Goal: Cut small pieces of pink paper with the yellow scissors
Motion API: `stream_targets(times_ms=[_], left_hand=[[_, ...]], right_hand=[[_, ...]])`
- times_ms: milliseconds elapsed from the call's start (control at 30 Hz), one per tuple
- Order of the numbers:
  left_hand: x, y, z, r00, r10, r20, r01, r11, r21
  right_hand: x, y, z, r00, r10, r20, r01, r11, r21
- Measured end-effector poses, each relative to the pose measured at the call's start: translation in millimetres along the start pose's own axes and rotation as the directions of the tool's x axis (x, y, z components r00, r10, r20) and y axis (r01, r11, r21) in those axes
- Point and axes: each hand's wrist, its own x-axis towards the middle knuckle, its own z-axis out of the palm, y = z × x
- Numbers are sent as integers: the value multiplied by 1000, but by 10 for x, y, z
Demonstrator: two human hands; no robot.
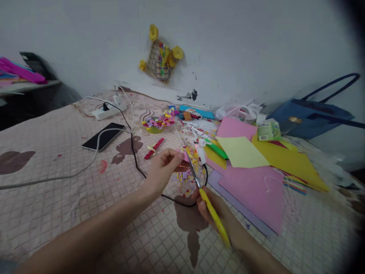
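Note:
My left hand [168, 165] pinches a small piece of pink paper [186, 155] between thumb and fingers. My right hand [212, 207] grips a pair of scissors [213, 217] with yellow handles. The metal blades point up and away, and their tips meet the pink paper at my left fingertips. Whether the blades are parted there is too small to tell. Under and behind my hands lies a scatter of yellow, pink and purple paper scraps [185, 177]. A white glue gun [201, 152] with a small red light stands just beyond the scissor tips.
A black cord [134, 152] loops under my hands. To the left lie a tablet [103, 136] and a white power strip [110, 111]. Pink sheets [253, 194], a pale yellow sheet [243, 152] and a blue bag [310, 118] are on the right. A red strip [154, 148] lies beyond my left hand.

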Motion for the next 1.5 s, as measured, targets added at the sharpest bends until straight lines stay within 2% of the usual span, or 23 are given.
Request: stream_targets(times_ms=[267,800,967,1067,1167,1300,1400,1500], left_hand=[[4,-4,-11,1000,7,11,-7,1000,-13],[34,-6,-19,1000,2,18,-2,1000,-11],[28,-3,-28,1000,-12,24,11,1000,16],[24,-4,-39,994,-79,78,73,995,72],[24,-18,-50,960,-208,187,181,972,151],[15,-37,-52,877,-368,309,293,919,264],[-1,-56,-49,817,-445,368,321,880,351],[-17,-94,-50,776,-495,391,328,846,420]], right_hand=[[9,-135,1,998,54,-14,-54,999,-8],[-4,24,-30,997,80,-25,-83,984,-160],[0,47,-37,995,89,-39,-93,987,-130],[12,71,-57,993,104,-47,-107,991,-76],[35,87,-92,992,98,-80,-97,995,12],[59,29,-140,979,70,-191,-66,997,24],[60,-45,-159,968,42,-247,-42,999,5],[53,-77,-160,965,57,-255,-52,998,26]])
